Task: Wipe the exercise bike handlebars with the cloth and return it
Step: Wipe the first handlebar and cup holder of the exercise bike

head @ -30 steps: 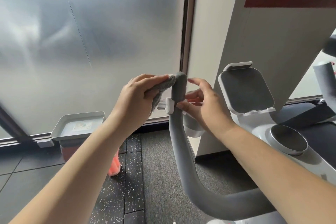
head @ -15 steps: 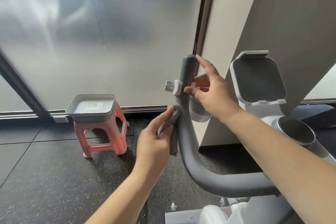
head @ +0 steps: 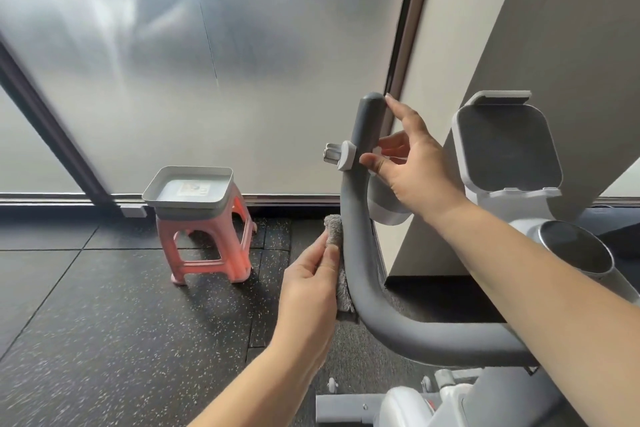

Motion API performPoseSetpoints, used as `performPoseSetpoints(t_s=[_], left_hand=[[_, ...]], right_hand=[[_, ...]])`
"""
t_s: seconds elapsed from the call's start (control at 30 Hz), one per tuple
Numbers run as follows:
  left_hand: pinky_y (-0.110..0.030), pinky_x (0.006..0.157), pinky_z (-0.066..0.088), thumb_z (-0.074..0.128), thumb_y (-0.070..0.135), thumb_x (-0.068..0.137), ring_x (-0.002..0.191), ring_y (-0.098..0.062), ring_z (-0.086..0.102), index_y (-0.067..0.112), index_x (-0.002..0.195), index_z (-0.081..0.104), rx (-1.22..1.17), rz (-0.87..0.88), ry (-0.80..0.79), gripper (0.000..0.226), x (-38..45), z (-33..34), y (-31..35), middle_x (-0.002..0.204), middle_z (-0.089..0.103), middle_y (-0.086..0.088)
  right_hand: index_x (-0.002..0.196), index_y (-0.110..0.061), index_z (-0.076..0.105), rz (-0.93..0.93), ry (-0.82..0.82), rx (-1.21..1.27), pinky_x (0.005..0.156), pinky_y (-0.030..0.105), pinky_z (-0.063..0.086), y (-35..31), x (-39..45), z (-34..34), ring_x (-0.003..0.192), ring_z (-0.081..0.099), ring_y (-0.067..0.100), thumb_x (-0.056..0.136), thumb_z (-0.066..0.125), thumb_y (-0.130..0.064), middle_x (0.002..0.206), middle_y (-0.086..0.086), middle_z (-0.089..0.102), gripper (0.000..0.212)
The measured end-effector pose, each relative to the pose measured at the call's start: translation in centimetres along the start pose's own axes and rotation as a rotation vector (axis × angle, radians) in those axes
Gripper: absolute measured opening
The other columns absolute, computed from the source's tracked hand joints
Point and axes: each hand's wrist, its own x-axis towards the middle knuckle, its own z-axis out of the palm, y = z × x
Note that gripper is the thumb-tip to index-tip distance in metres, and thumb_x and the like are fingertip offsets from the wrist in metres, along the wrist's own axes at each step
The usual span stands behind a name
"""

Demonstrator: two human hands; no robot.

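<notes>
Left hand (head: 311, 282): we are pinching the cloth (head: 335, 236) against the handlebar (head: 356, 253), and should be keeping it flat. Right hand (head: 412, 170): we are steadying the far end, fingers spread.

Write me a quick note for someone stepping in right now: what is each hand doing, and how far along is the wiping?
Left hand presses the grey fluffy cloth against the grey padded handlebar, midway down its upright.
Right hand is open, fingertips steadying the bar near its top.
Done: cannot tell how much is wiped.
Left: the lower curve, then return the cloth, possibly to the grey tray on the pink plastic stool.
</notes>
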Motion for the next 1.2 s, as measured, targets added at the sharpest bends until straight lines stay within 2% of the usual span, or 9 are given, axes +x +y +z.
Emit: performPoseSetpoints(t_s=[0.17, 0.27, 0.5, 0.67, 0.8, 0.9, 1.0, 1.1, 1.2], left_hand=[[-0.015, 0.073, 0.054, 0.043, 0.012, 0.097, 0.093, 0.001, 0.066, 0.012, 0.122, 0.059, -0.059, -0.039, 0.007, 0.030, 3.4, 1.1, 2.0, 0.098, 0.073, 0.008], [-0.024, 0.081, 0.053, 0.042, 0.016, 0.098, 0.102, -0.014, 0.064, 0.015, 0.127, 0.056, -0.077, -0.072, 0.008, 0.033, 5.5, 1.9, 3.1, 0.115, 0.068, -0.004], [-0.019, 0.096, 0.043, 0.043, 0.015, 0.097, 0.111, 0.005, 0.056, 0.028, 0.124, 0.056, -0.014, 0.080, 0.108, 0.032, -2.0, 1.6, 0.4, 0.112, 0.066, 0.022], [-0.021, 0.092, 0.047, 0.038, 0.020, 0.099, 0.105, 0.008, 0.058, 0.026, 0.124, 0.054, 0.008, 0.053, 0.099, 0.030, -1.1, 1.7, 0.7, 0.119, 0.064, 0.009], [-0.043, 0.102, 0.044, 0.040, 0.027, 0.098, 0.116, -0.016, 0.059, 0.023, 0.132, 0.050, -0.043, -0.064, 0.085, 0.035, -0.4, 1.8, 0.6, 0.129, 0.060, -0.002], [-0.030, 0.102, 0.041, 0.038, 0.020, 0.099, 0.112, 0.001, 0.057, 0.031, 0.132, 0.046, -0.053, 0.007, 0.130, 0.035, -3.2, 2.1, -0.2, 0.120, 0.061, 0.018], [-0.017, 0.091, 0.041, 0.039, 0.019, 0.098, 0.105, 0.012, 0.054, 0.043, 0.131, 0.039, 0.045, 0.060, 0.145, 0.041, -7.5, 2.7, -1.5, 0.114, 0.058, 0.032], [-0.020, 0.102, 0.033, 0.040, 0.018, 0.098, 0.120, 0.012, 0.044, 0.035, 0.138, 0.037, 0.106, 0.092, 0.172, 0.044, -8.8, 2.9, -2.0, 0.132, 0.047, 0.026], [-0.025, 0.101, 0.038, 0.038, 0.018, 0.099, 0.117, 0.001, 0.052, 0.022, 0.138, 0.040, -0.043, 0.033, 0.166, 0.039, -6.9, 2.9, -1.4, 0.132, 0.054, 0.010]], right_hand=[[0.139, -0.044, 0.033, 0.000, -0.003, -0.018, 0.095, 0.032, 0.049, -0.1, 0.0, -0.1, 0.083, 0.061, 0.006, 0.077, 0.075, -0.026, 0.078, -0.015, 0.056, 0.077], [0.139, -0.044, 0.033, 0.004, -0.005, -0.022, 0.094, 0.027, 0.048, -0.2, -0.1, -0.2, 0.082, 0.060, 0.004, 0.077, 0.075, -0.027, 0.080, -0.015, 0.056, 0.077], [0.140, -0.040, 0.035, -0.018, 0.040, -0.015, 0.093, 0.034, 0.050, 0.1, -0.5, 0.4, 0.087, 0.064, 0.015, 0.076, 0.075, -0.029, 0.080, -0.015, 0.055, 0.077], [0.142, -0.041, 0.033, 0.020, -0.039, -0.053, 0.098, 0.032, 0.047, -0.2, -0.8, -0.6, 0.096, 0.063, 0.014, 0.078, 0.074, -0.025, 0.093, -0.009, 0.064, 0.078], [0.142, -0.041, 0.030, 0.037, -0.162, 0.007, 0.105, 0.031, 0.044, -0.6, -2.0, -2.4, 0.108, 0.061, 0.010, 0.081, 0.069, -0.011, 0.113, -0.004, 0.065, 0.078], [0.138, -0.042, 0.035, 0.028, -0.174, 0.010, 0.099, 0.020, 0.043, -0.9, -4.0, -4.0, 0.110, 0.059, 0.005, 0.083, 0.066, -0.005, 0.116, -0.006, 0.063, 0.074], [0.129, -0.045, 0.044, 0.031, -0.207, -0.032, 0.099, 0.029, 0.047, -0.8, -6.3, -5.5, 0.108, 0.060, 0.004, 0.082, 0.067, -0.006, 0.115, -0.010, 0.061, 0.065], [0.118, -0.037, 0.056, 0.078, -0.324, -0.058, 0.098, 0.034, 0.050, -0.5, -8.4, -7.2, 0.101, 0.064, 0.006, 0.083, 0.066, -0.004, 0.108, -0.012, 0.065, 0.049], [0.105, -0.029, 0.066, 0.117, -0.513, -0.104, 0.096, 0.027, 0.051, -0.6, -10.2, -9.1, 0.096, 0.067, 0.005, 0.085, 0.063, -0.001, 0.102, -0.006, 0.071, 0.034]])
